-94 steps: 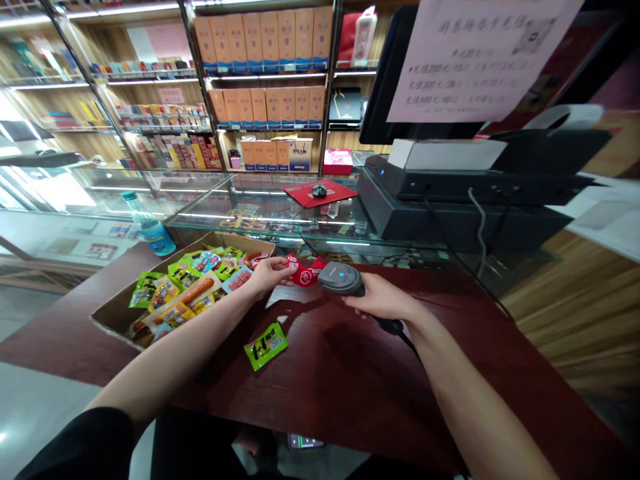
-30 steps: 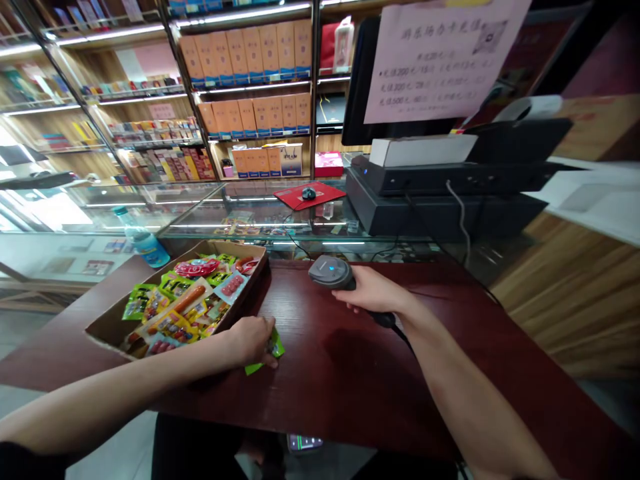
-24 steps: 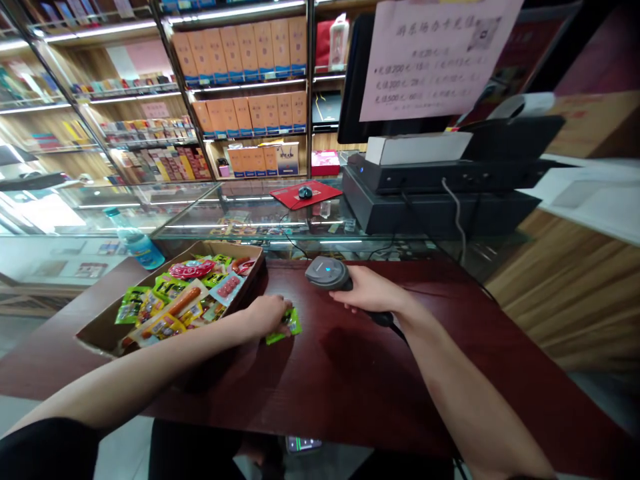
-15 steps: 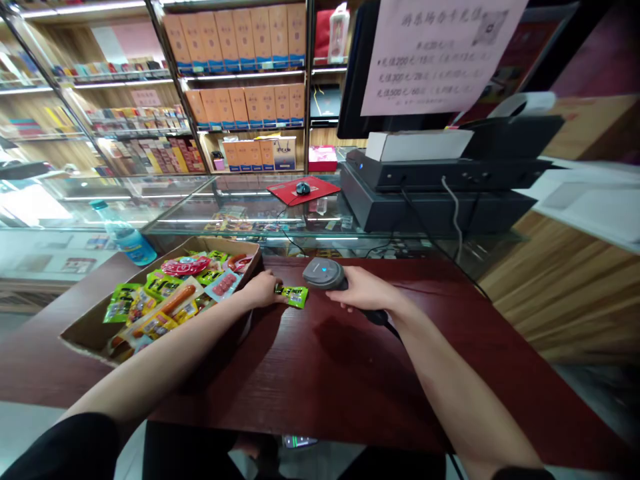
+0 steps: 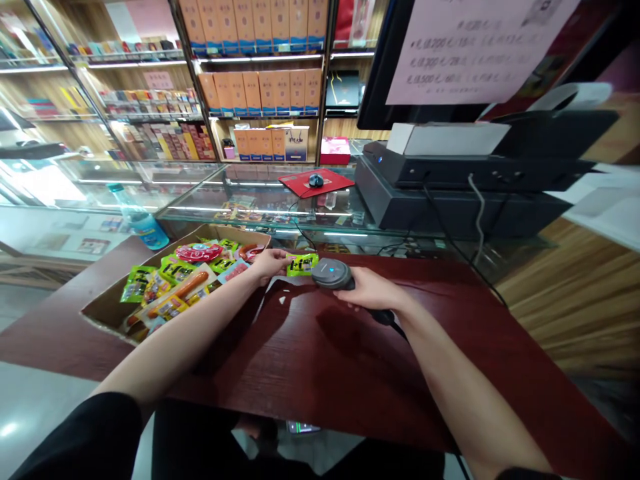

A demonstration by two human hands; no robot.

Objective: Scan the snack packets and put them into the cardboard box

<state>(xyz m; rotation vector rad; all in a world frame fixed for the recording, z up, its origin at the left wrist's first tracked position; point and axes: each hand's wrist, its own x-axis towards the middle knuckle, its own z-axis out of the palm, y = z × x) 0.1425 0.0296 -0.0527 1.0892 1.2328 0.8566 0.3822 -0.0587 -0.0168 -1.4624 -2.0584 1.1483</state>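
Observation:
My left hand (image 5: 269,265) pinches the left end of a small green snack packet (image 5: 301,265), its printed face towards me. Closed around the handle of a dark grey barcode scanner (image 5: 332,273) is my right hand (image 5: 373,291); the scanner's head lies just right of the packet and a small blue light shows on its top. To the left, a cardboard box (image 5: 107,328) holds several snack packets in green, yellow and red, some with sausages. My left forearm passes in front of the box's near side.
The dark red table (image 5: 280,360) carries the box and a blue bottle (image 5: 146,225). Behind stand a glass counter with a mouse (image 5: 316,180) on a red mat (image 5: 340,181), and a monitor (image 5: 375,80) above black machines (image 5: 410,210). The scanner's cable runs down right.
My left hand has raised the green packet and turned its face towards me, close to the scanner head. The whole view has shifted, with the shelves now further right and higher.

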